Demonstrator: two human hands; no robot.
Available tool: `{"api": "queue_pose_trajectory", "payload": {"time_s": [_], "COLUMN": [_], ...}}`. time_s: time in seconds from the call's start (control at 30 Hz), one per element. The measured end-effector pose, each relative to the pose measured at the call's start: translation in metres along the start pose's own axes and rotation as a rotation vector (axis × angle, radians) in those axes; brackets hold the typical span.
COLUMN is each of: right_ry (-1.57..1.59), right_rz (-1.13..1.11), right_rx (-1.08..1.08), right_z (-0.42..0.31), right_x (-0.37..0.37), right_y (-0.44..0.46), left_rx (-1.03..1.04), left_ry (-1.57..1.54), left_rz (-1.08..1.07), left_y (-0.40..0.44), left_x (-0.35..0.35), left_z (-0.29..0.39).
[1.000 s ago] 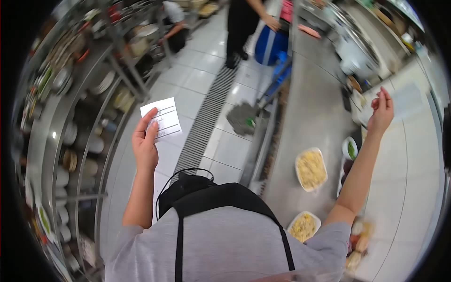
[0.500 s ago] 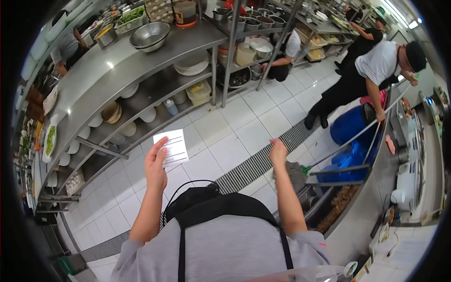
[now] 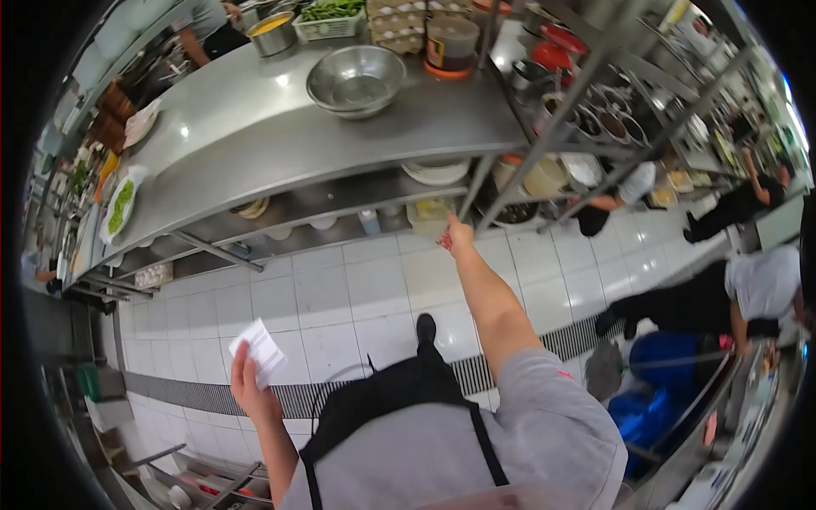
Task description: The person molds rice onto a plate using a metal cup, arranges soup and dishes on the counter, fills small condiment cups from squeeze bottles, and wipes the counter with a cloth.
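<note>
A small white paper slip (image 3: 261,350) with printed lines is pinched in my left hand (image 3: 253,387), low on the left over the tiled floor. My right hand (image 3: 457,236) is stretched forward near the lower shelf of the steel counter (image 3: 255,144). Its fingers look closed, and whatever they may hold is too small to make out. Just beyond it are a plastic container (image 3: 429,212) and a stack of white plates (image 3: 435,172) on the shelf. A metal bowl (image 3: 356,81) stands on the counter top.
On the counter are an oval dish of chopped greens (image 3: 121,206), a pot of yellow liquid (image 3: 272,36) and egg trays (image 3: 397,24). A floor drain (image 3: 187,397) crosses the tiles. People, a blue bin (image 3: 667,359) and a mop (image 3: 604,370) are at the right.
The view has swung from the worktop with food trays round to the counter. My right arm now reaches forward toward the shelf. The slip stays in my left hand, now lower.
</note>
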State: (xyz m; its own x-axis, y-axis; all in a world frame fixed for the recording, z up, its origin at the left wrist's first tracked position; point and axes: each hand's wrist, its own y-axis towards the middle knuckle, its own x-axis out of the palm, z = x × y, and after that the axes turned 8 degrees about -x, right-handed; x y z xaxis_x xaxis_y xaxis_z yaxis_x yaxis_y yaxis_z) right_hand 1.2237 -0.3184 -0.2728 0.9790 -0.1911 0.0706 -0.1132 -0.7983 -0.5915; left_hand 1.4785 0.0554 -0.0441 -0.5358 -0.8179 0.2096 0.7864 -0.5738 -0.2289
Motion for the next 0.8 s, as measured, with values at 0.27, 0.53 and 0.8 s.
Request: {"api": "queue_pose_trajectory", "payload": {"time_s": [0.27,0.53,0.8], "right_ry": [0.251,0.059,0.167], "right_rz": [0.002,-0.041,-0.022], "right_rx": [0.203,0.327,0.081], "right_z": [-0.026,-0.015,-0.056], "right_x": [0.084,0.096,0.079], "right_y": [0.200,0.266,0.205], "left_rx": [-0.134,-0.213,-0.155], "left_ry": [0.063,0.098,0.101], "left_rz": [0.310,0.437,0.330], "left_y": [-0.008,-0.019,-0.010], "left_x": [0.047,0.071,0.081], "left_z": [-0.033,-0.046,-0.044]}}
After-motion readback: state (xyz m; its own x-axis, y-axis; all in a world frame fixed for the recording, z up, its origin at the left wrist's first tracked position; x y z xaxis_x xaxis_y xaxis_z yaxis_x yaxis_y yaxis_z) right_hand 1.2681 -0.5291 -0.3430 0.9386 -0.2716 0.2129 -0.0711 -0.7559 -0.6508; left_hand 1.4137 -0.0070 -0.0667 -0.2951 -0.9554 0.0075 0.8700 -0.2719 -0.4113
